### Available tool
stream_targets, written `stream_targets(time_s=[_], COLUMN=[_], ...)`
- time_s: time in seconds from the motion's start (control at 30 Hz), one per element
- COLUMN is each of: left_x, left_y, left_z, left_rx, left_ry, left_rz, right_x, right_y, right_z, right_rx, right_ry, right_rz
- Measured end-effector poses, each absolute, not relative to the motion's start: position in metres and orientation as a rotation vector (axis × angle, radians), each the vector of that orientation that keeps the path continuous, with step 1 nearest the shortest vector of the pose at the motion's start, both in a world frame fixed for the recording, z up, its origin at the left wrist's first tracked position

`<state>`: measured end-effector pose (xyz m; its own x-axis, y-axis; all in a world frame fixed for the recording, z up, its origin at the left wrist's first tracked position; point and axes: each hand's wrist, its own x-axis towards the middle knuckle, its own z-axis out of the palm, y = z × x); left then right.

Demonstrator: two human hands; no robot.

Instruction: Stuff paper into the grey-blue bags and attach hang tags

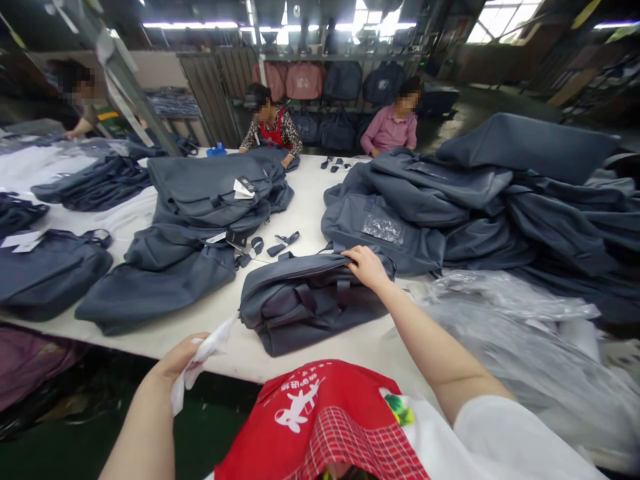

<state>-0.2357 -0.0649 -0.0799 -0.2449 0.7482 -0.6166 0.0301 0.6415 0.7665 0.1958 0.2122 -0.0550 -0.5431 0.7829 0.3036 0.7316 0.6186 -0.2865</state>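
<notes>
- Right hand point(367, 267): clamped on the upper edge of the bag, near its right end; the arm reaches in from the lower right.
- Bag point(320, 320): dark blue-grey, lying on the table point(305, 207) directly beneath the right-hand grip, most of its length stretching to the left of it. Two handles point(305, 298) hang on the near side, below and left of the same grip.
- Left hand point(187, 357): closed around a white cloth point(215, 341), well apart from the right hand, at the near edge of the table. Loose cloth ends project above and below this grip; the upper end points toward the bag.
- Straps point(283, 244): dark, on the table beyond the bag, left of the right-hand grip.
- Right pile point(415, 193): similar bags heaped beyond and to the right of the right-hand grip; one shows a clear pocket point(383, 229).
- Plastic point(500, 333): crumpled transparent sheets, right of the right-hand grip.
- Left pile point(200, 187): bags with tags point(244, 188), beyond the left-hand grip.
- Co-workers: one in a red apron point(273, 133), one in a pink shirt point(393, 127), both across the table, far beyond either grip.
</notes>
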Motion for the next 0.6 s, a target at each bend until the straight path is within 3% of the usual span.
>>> stream_targets(time_s=[0.13,0.37,0.6], left_x=[-0.229,-0.206,-0.231], left_y=[-0.056,-0.012,-0.012], left_z=[-0.087,-0.092,-0.090], left_rx=[0.396,0.056,-0.053], left_ry=[1.503,1.164,1.231], left_rz=[1.184,1.578,1.622], right_x=[0.198,0.194,0.193], right_y=[0.208,0.205,0.204], right_z=[-0.057,-0.060,-0.063], right_rx=[-1.226,-1.195,-1.184], right_ry=[-2.444,-2.440,-2.437], right_rz=[0.144,0.123,0.143])
